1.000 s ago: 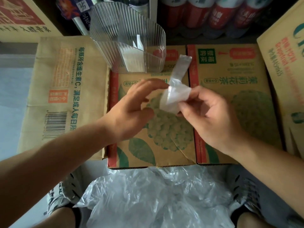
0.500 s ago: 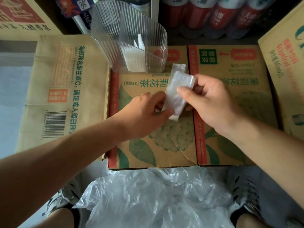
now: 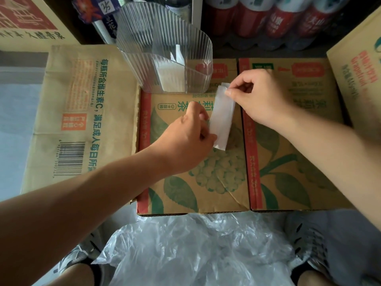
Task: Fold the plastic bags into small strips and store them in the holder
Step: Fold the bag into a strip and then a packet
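Note:
A folded white plastic strip (image 3: 222, 118) lies slanted on the cardboard box top (image 3: 288, 166). My right hand (image 3: 259, 100) pinches its upper end with thumb and fingertips. My left hand (image 3: 189, 139) holds its lower left edge with curled fingers. Just behind the strip stands a clear ribbed plastic holder (image 3: 165, 52); folded white strips (image 3: 171, 77) stand inside it. A heap of loose clear plastic bags (image 3: 195, 250) lies between my feet in front of the box.
Flattened cardboard (image 3: 82, 112) lies to the left of the box, another carton (image 3: 358, 67) stands at the right. Red-labelled bottles (image 3: 268, 17) line the back. My shoes (image 3: 309, 244) flank the bag heap.
The strip went from being folded in the air to lying stretched out on the box. My right hand moved up to its far end, my left hand slid to its near end.

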{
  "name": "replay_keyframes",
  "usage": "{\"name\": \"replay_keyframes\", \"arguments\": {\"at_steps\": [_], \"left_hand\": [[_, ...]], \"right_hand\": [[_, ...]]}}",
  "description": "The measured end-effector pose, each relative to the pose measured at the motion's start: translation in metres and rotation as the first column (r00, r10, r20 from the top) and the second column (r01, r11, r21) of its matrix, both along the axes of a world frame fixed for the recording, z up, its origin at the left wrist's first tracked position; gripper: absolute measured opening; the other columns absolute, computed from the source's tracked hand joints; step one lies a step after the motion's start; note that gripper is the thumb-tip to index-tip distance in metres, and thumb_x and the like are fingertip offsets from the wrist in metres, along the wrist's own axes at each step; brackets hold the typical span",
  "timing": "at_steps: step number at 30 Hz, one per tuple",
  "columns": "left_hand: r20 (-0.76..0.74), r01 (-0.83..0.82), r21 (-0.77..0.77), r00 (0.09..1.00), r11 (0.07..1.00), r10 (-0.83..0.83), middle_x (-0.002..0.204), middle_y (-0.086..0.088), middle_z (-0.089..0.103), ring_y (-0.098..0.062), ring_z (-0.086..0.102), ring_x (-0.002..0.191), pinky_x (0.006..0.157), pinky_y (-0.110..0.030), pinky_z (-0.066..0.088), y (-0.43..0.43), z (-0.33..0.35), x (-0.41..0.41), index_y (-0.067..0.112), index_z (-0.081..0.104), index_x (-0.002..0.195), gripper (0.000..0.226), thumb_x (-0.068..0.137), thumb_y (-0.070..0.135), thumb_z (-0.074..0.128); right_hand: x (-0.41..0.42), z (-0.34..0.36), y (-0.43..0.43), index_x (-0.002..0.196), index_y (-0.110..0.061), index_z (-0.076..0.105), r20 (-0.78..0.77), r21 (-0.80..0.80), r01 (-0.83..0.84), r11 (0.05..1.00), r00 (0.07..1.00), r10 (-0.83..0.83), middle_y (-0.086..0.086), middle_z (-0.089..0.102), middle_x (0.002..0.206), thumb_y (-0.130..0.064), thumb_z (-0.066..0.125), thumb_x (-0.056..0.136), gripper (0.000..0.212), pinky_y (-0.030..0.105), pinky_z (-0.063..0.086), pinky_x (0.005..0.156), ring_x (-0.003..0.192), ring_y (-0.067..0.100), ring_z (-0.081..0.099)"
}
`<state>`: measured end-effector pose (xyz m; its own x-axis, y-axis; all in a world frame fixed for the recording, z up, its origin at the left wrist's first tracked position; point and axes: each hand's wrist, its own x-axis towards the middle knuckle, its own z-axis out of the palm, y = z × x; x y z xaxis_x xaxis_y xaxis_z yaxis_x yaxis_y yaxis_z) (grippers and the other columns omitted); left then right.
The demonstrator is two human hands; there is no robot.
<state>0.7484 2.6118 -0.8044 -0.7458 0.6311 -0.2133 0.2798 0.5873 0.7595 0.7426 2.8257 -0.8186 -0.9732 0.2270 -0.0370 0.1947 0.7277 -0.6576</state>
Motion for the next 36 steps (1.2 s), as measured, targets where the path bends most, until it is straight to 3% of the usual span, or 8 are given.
{"name": "replay_keyframes", "arguments": {"at_steps": [4, 8, 12, 17, 25, 29, 34, 36], "left_hand": [[0.237, -0.148, 0.152, 0.965, 0.977, 0.109, 0.087, 0.003, 0.076, -0.013, 0.056, 0.063, 0.062, -0.026, 0.045, -0.009, -0.004, -0.006, 0.015, 0.047, 0.106, 0.030, 0.090, 0.016, 0.073], [0.153, -0.091, 0.179, 0.986, 0.980, 0.064, 0.086, 0.006, 0.068, -0.008, 0.059, 0.071, 0.069, -0.017, 0.045, -0.017, -0.006, -0.002, 0.017, 0.058, 0.097, 0.022, 0.086, 0.009, 0.075], [0.049, -0.080, 0.133, 0.996, 0.988, 0.074, 0.086, 0.008, 0.067, -0.003, 0.054, 0.068, 0.065, -0.010, 0.040, -0.014, -0.004, 0.001, 0.022, 0.065, 0.098, 0.023, 0.086, 0.004, 0.071], [-0.017, -0.088, 0.120, 0.996, 0.989, 0.090, 0.087, 0.001, 0.067, -0.011, 0.057, 0.075, 0.069, -0.017, 0.046, -0.014, -0.001, 0.002, 0.021, 0.071, 0.109, 0.028, 0.087, 0.003, 0.069], [-0.036, -0.183, 0.040, 0.982, 0.982, 0.185, 0.082, 0.012, 0.061, 0.001, 0.054, 0.066, 0.064, -0.007, 0.037, -0.014, 0.001, 0.003, 0.027, 0.070, 0.127, 0.039, 0.092, 0.012, 0.065], [-0.029, -0.180, -0.009, 0.983, 0.984, 0.179, 0.072, 0.020, 0.054, 0.009, 0.052, 0.060, 0.058, -0.003, 0.033, -0.011, 0.003, 0.000, 0.025, 0.070, 0.127, 0.039, 0.091, 0.013, 0.063], [0.033, -0.210, -0.035, 0.977, 0.977, 0.211, 0.069, 0.014, 0.060, 0.001, 0.054, 0.055, 0.054, -0.005, 0.035, -0.006, 0.005, -0.008, 0.026, 0.074, 0.118, 0.033, 0.090, 0.013, 0.063], [0.001, -0.203, -0.035, 0.979, 0.979, 0.203, 0.081, 0.013, 0.064, 0.001, 0.055, 0.060, 0.060, -0.008, 0.039, -0.008, 0.006, -0.005, 0.027, 0.073, 0.119, 0.032, 0.090, 0.015, 0.064]], "right_hand": [[-0.003, -0.003, 0.002, 0.089, -0.027, 0.073, -0.008, 0.053, 0.018, 0.998, 1.000, -0.018, -0.013, 0.065, 0.082, -0.031, 0.071, 0.094, 0.006, 0.019, 0.042, 0.061, 0.076, 0.001, 0.060], [-0.009, 0.000, 0.005, 0.089, -0.026, 0.072, 0.021, 0.045, 0.008, 0.999, 1.000, -0.009, -0.017, 0.062, 0.080, -0.032, 0.070, 0.094, 0.008, 0.021, 0.041, 0.060, 0.073, 0.000, 0.058], [-0.013, 0.001, 0.004, 0.087, -0.024, 0.069, 0.038, 0.047, 0.018, 0.999, 0.999, -0.020, -0.013, 0.061, 0.076, -0.031, 0.070, 0.093, 0.009, 0.023, 0.039, 0.059, 0.069, 0.002, 0.055], [-0.019, 0.002, 0.004, 0.089, -0.024, 0.068, 0.081, 0.088, 0.018, 0.996, 0.996, -0.025, -0.011, 0.060, 0.074, -0.033, 0.070, 0.093, 0.010, 0.025, 0.039, 0.057, 0.068, 0.008, 0.055], [-0.024, 0.000, 0.002, 0.105, -0.022, 0.059, 0.103, 0.151, 0.021, 0.988, 0.994, -0.036, -0.008, 0.057, 0.081, -0.037, 0.067, 0.095, 0.019, 0.032, 0.049, 0.066, 0.076, 0.018, 0.060], [-0.024, 0.001, -0.002, 0.104, -0.021, 0.062, 0.119, 0.163, 0.044, 0.986, 0.991, -0.064, -0.003, 0.061, 0.089, -0.036, 0.067, 0.095, 0.018, 0.031, 0.044, 0.065, 0.080, 0.020, 0.060], [-0.023, 0.004, -0.006, 0.094, -0.023, 0.064, 0.143, 0.195, 0.062, 0.979, 0.985, -0.091, -0.005, 0.059, 0.084, -0.035, 0.064, 0.097, 0.012, 0.029, 0.038, 0.063, 0.080, 0.019, 0.059], [-0.024, 0.005, -0.007, 0.095, -0.023, 0.064, 0.150, 0.200, 0.059, 0.978, 0.985, -0.090, -0.003, 0.062, 0.088, -0.035, 0.065, 0.097, 0.012, 0.029, 0.039, 0.063, 0.080, 0.019, 0.059]]}}
